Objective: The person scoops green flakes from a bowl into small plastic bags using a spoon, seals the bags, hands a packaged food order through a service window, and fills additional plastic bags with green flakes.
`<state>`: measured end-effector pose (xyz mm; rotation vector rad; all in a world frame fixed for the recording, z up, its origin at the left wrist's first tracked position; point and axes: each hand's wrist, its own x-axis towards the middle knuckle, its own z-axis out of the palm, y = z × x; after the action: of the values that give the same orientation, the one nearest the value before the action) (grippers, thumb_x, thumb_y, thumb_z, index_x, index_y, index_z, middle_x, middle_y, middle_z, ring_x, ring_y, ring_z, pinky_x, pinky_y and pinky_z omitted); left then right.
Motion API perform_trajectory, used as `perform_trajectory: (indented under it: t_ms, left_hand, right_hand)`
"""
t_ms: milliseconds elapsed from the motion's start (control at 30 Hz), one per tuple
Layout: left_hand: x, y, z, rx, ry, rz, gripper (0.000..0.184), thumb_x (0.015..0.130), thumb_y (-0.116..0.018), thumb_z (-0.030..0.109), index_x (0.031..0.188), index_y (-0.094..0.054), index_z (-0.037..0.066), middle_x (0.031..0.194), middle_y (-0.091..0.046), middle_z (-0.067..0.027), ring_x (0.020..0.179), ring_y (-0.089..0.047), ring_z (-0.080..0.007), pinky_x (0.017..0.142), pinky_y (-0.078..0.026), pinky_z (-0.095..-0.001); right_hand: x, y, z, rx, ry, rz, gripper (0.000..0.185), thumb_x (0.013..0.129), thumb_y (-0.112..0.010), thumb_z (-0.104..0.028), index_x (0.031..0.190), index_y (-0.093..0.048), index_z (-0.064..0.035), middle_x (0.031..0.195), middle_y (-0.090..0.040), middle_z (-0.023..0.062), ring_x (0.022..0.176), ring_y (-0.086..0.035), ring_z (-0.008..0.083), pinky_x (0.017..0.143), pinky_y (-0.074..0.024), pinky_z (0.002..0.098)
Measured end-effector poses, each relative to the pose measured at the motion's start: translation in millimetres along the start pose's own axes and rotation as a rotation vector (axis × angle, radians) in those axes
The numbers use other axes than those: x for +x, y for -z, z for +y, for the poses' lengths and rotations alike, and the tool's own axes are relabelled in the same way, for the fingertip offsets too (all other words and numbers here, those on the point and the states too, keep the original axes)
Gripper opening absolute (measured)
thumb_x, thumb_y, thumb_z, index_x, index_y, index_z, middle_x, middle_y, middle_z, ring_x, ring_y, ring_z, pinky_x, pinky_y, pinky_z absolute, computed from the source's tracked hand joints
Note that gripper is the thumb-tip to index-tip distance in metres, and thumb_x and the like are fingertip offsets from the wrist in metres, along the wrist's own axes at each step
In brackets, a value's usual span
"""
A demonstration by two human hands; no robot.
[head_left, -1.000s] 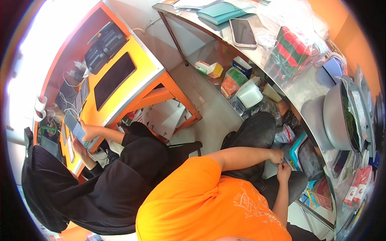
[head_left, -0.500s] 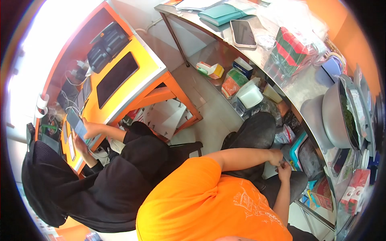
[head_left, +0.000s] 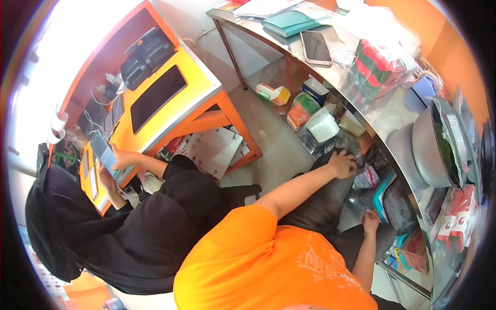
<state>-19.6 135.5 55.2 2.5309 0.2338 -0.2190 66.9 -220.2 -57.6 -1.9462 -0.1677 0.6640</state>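
Note:
My left hand (head_left: 342, 164) is over my left knee in dark trousers (head_left: 315, 201), next to the under-shelf of the metal table. Its fingers are slightly blurred but apart, and nothing shows in them. Near my right thigh, my right hand (head_left: 369, 221) has its fingers curled in. Whatever might be inside those fingers is hidden. Close to it stands a teal-edged tray or folder (head_left: 381, 197) under the table.
A metal table (head_left: 380, 121) curves along my right, bearing a phone (head_left: 316, 47), a teal folder (head_left: 292, 21), wrapped packs (head_left: 377, 67) and a large metal bowl (head_left: 431, 144). White containers (head_left: 323, 125) fill its lower shelf. At left, a person in black (head_left: 150, 227) holds a phone (head_left: 103, 152) beside an orange desk (head_left: 199, 80).
My hands were together over my lap and are now apart. The left one has moved up and away to my knee; the right stays near my thigh. The view has shifted slightly.

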Motion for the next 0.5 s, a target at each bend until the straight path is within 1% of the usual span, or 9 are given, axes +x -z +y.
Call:
perform_trajectory:
  t_ms: [133, 167, 200, 233, 267, 300, 367, 433, 500]
  left_hand:
    - [16, -23, 13, -0.039, 0.525, 0.103, 0.074, 0.093, -0.054, 0.048, 0.157, -0.034, 0.017, 0.162, -0.025, -0.0219, 0.143, -0.028, -0.0502, 0.103, -0.034, -0.0745]
    - [20, -45, 22, 0.142, 0.503, 0.054, 0.080, 0.095, -0.053, 0.047, 0.161, -0.022, 0.015, 0.161, -0.018, -0.0316, 0.140, -0.027, -0.0578, 0.097, -0.035, -0.0790]
    - [3, -42, 51, 0.311, 0.491, 0.012, 0.083, 0.092, -0.059, 0.045, 0.161, -0.023, 0.014, 0.163, -0.014, -0.0302, 0.142, -0.020, -0.0610, 0.099, -0.029, -0.0817]
    - [-3, -71, 63, 0.464, 0.410, 0.086, 0.086, 0.088, -0.064, 0.045, 0.159, -0.028, 0.013, 0.163, -0.013, -0.0290, 0.142, -0.018, -0.0629, 0.099, -0.025, -0.0846]
    - [-20, -71, 84, 0.603, 0.335, -0.058, 0.088, 0.083, -0.070, 0.046, 0.157, -0.035, 0.012, 0.164, -0.012, -0.0276, 0.142, -0.017, -0.0634, 0.100, -0.023, -0.0852]
    - [-61, -18, 120, 0.676, 0.164, -0.387, 0.089, 0.080, -0.074, 0.051, 0.153, -0.042, 0.012, 0.163, -0.019, -0.0245, 0.144, -0.020, -0.0588, 0.100, -0.021, -0.0863]
    - [-56, -5, 141, 0.236, -0.193, -0.903, 0.090, 0.077, -0.075, 0.059, 0.147, -0.050, 0.008, 0.157, -0.036, -0.0218, 0.144, -0.028, -0.0501, 0.098, -0.028, -0.0839]
    - [-44, -36, 178, 0.172, -0.409, -0.954, 0.078, 0.080, -0.071, 0.062, 0.132, -0.064, 0.004, 0.136, -0.060, -0.0204, 0.134, -0.049, -0.0405, 0.101, -0.039, -0.0695]
    - [-94, 39, 223, 0.261, -0.703, -0.825, 0.071, 0.083, -0.069, 0.060, 0.124, -0.068, 0.003, 0.125, -0.066, -0.0196, 0.123, -0.057, -0.0366, 0.100, -0.044, -0.0569]
  right_hand:
    - [0, -7, -7, -0.028, 0.009, -0.003, 0.005, 0.094, -0.058, -0.003, 0.096, -0.062, -0.0009, 0.070, -0.063, 0.0055, 0.053, -0.059, 0.0138, 0.046, -0.0441, 0.0268]
    - [0, -6, -7, -0.019, 0.006, -0.004, 0.005, 0.094, -0.058, -0.003, 0.095, -0.062, -0.0011, 0.069, -0.062, 0.0054, 0.053, -0.059, 0.0139, 0.046, -0.0443, 0.0269]
    - [1, -5, -5, -0.007, 0.003, -0.007, 0.004, 0.094, -0.058, -0.004, 0.095, -0.062, -0.0013, 0.069, -0.062, 0.0053, 0.053, -0.059, 0.0140, 0.047, -0.0445, 0.0270]
    - [1, -7, -5, 0.007, 0.000, -0.009, 0.004, 0.094, -0.058, -0.004, 0.095, -0.061, -0.0015, 0.069, -0.061, 0.0051, 0.053, -0.059, 0.0141, 0.047, -0.0447, 0.0271]
    - [2, -9, -6, -0.001, -0.015, -0.006, 0.006, 0.092, -0.059, -0.003, 0.097, -0.061, -0.0009, 0.070, -0.062, 0.0055, 0.053, -0.059, 0.0147, 0.047, -0.0445, 0.0274]
    - [5, -8, -6, -0.013, -0.030, -0.002, 0.009, 0.091, -0.061, -0.002, 0.100, -0.062, -0.0002, 0.071, -0.063, 0.0059, 0.053, -0.059, 0.0152, 0.047, -0.0443, 0.0277]
    - [5, -6, 1, 0.057, 0.012, -0.005, 0.008, 0.091, -0.060, -0.003, 0.098, -0.061, -0.0009, 0.070, -0.063, 0.0053, 0.054, -0.059, 0.0148, 0.048, -0.0443, 0.0273]
    - [2, -3, 8, 0.061, 0.024, 0.005, 0.008, 0.091, -0.061, -0.003, 0.098, -0.062, -0.0008, 0.070, -0.063, 0.0053, 0.054, -0.059, 0.0148, 0.048, -0.0444, 0.0274]
    - [0, 0, 11, 0.006, 0.010, 0.015, 0.008, 0.091, -0.061, -0.003, 0.098, -0.062, -0.0007, 0.070, -0.063, 0.0054, 0.054, -0.059, 0.0148, 0.048, -0.0444, 0.0274]
